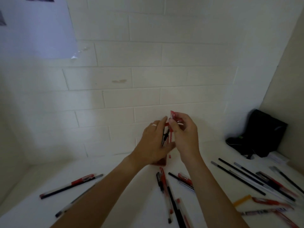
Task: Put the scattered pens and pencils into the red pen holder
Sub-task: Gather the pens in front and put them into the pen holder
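Observation:
The red pen holder point(162, 161) stands on the white table near the wall, mostly hidden behind my hands. My left hand point(153, 142) wraps around its left side, a ring on one finger. A black pen point(165, 136) stands inside between my hands. My right hand point(185, 134) is closed on a red pen point(174, 116), held upright over the holder's rim. Several pens and pencils lie scattered on the table: a red and black pair at left point(69, 186), a bunch in front point(166, 190), and a pile at right point(256, 180).
A white brick wall rises right behind the holder. A black bag point(259, 135) leans in the right corner. An orange strip point(242, 200) lies among the right-hand pens. A sheet of paper point(36, 27) hangs on the wall at upper left.

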Action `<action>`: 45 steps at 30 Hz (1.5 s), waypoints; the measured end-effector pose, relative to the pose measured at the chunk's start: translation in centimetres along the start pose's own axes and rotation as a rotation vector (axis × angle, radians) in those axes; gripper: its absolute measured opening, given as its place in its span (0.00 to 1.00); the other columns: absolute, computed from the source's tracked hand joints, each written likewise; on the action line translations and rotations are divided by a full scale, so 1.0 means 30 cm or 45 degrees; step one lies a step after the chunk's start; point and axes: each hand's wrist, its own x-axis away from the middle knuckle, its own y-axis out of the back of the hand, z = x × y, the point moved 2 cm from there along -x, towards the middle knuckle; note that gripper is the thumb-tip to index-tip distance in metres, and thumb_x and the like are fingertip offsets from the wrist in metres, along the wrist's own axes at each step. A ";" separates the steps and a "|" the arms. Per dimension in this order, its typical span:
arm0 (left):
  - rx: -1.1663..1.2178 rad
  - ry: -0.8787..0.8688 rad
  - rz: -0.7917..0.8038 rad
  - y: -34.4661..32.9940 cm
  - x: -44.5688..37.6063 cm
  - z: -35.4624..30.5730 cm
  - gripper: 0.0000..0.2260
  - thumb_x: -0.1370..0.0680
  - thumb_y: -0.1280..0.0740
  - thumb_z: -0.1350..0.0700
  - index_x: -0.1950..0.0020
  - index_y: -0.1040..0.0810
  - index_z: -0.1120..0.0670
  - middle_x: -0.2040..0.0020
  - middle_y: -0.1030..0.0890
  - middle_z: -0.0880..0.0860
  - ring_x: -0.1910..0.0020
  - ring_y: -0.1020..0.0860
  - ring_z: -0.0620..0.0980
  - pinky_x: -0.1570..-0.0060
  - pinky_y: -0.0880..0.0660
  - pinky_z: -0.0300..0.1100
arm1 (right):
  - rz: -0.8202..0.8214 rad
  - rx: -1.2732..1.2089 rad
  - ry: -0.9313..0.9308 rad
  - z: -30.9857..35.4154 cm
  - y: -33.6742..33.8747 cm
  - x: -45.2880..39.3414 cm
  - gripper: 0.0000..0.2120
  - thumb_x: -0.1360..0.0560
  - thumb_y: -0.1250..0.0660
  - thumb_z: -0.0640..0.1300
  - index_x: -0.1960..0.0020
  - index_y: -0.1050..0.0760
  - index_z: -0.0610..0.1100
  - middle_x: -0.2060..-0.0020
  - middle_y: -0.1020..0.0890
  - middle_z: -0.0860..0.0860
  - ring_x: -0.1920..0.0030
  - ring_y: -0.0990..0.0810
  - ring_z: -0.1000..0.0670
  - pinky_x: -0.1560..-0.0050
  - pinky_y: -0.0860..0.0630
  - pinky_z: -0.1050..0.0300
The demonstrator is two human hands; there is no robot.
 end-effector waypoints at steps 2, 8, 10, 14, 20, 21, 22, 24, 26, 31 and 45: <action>0.021 0.007 -0.068 -0.002 -0.023 0.003 0.26 0.23 0.37 0.48 0.27 0.33 0.55 0.37 0.24 0.53 0.37 0.26 0.50 0.38 0.26 0.48 | -0.004 -0.022 0.022 0.012 -0.010 -0.002 0.09 0.23 0.30 0.43 0.45 0.21 0.53 0.52 0.16 0.57 0.51 0.17 0.58 0.51 0.19 0.61; 0.067 -0.027 -0.185 0.052 -0.127 0.034 0.05 0.20 0.37 0.62 0.51 0.21 0.60 0.59 0.16 0.53 0.60 0.18 0.50 0.58 0.22 0.52 | 0.015 0.177 0.235 0.043 -0.015 -0.033 0.09 0.23 0.30 0.41 0.44 0.21 0.51 0.54 0.16 0.57 0.53 0.18 0.60 0.54 0.25 0.74; 0.132 -0.001 -0.099 0.046 -0.134 0.046 0.06 0.21 0.33 0.61 0.48 0.17 0.59 0.57 0.14 0.53 0.58 0.17 0.48 0.54 0.20 0.46 | 0.033 0.256 0.222 0.016 -0.017 -0.052 0.10 0.23 0.30 0.42 0.43 0.21 0.51 0.54 0.16 0.56 0.54 0.18 0.60 0.57 0.26 0.75; -0.009 0.118 0.070 -0.005 -0.122 0.104 0.06 0.28 0.26 0.59 0.54 0.16 0.60 0.53 0.19 0.58 0.53 0.23 0.53 0.50 0.23 0.52 | 0.125 0.490 0.197 -0.080 -0.037 -0.061 0.06 0.23 0.30 0.44 0.46 0.21 0.47 0.58 0.17 0.53 0.58 0.19 0.57 0.60 0.25 0.70; -0.287 0.224 0.059 -0.064 -0.027 0.173 0.18 0.24 0.32 0.46 0.39 0.24 0.54 0.36 0.31 0.56 0.39 0.33 0.56 0.43 0.31 0.51 | 0.227 0.643 0.150 -0.196 -0.039 -0.038 0.11 0.25 0.27 0.43 0.44 0.23 0.45 0.57 0.19 0.52 0.58 0.20 0.52 0.57 0.21 0.62; -0.262 0.232 0.075 -0.068 -0.016 0.175 0.20 0.24 0.35 0.44 0.38 0.25 0.55 0.35 0.32 0.56 0.37 0.33 0.56 0.41 0.31 0.52 | 0.193 0.603 0.130 -0.193 -0.038 -0.031 0.16 0.25 0.26 0.43 0.41 0.26 0.45 0.57 0.20 0.53 0.59 0.20 0.53 0.58 0.23 0.67; -0.227 0.241 0.101 -0.074 -0.009 0.179 0.21 0.23 0.38 0.42 0.37 0.26 0.55 0.35 0.31 0.57 0.37 0.32 0.57 0.39 0.29 0.53 | 0.126 0.563 0.114 -0.191 -0.034 -0.025 0.19 0.26 0.26 0.43 0.39 0.29 0.46 0.55 0.21 0.54 0.59 0.20 0.53 0.59 0.25 0.69; -0.136 0.276 0.137 -0.083 0.002 0.183 0.23 0.22 0.42 0.40 0.37 0.27 0.56 0.39 0.27 0.57 0.40 0.28 0.58 0.41 0.26 0.54 | -0.036 0.557 0.099 -0.199 -0.024 -0.013 0.21 0.27 0.25 0.44 0.39 0.32 0.46 0.51 0.23 0.52 0.57 0.21 0.51 0.57 0.24 0.63; -0.103 0.325 0.104 -0.093 0.013 0.174 0.21 0.21 0.41 0.42 0.37 0.27 0.56 0.42 0.25 0.58 0.43 0.27 0.57 0.43 0.26 0.54 | -0.061 0.640 0.024 -0.221 -0.017 0.000 0.17 0.26 0.26 0.47 0.43 0.29 0.45 0.53 0.22 0.51 0.57 0.21 0.50 0.57 0.24 0.59; -0.030 0.450 -0.034 -0.103 0.040 0.149 0.31 0.25 0.50 0.36 0.38 0.26 0.58 0.43 0.24 0.57 0.46 0.27 0.56 0.44 0.27 0.53 | 0.171 0.623 -0.201 -0.256 -0.024 0.030 0.09 0.20 0.35 0.49 0.51 0.22 0.43 0.60 0.19 0.52 0.63 0.22 0.59 0.68 0.30 0.75; -0.764 0.769 0.481 0.191 0.510 0.175 0.18 0.21 0.37 0.45 0.37 0.29 0.57 0.38 0.27 0.58 0.38 0.28 0.57 0.42 0.26 0.50 | 0.650 1.065 0.039 -0.170 0.007 0.330 0.03 0.23 0.32 0.43 0.56 0.22 0.47 0.60 0.16 0.49 0.62 0.18 0.51 0.58 0.19 0.55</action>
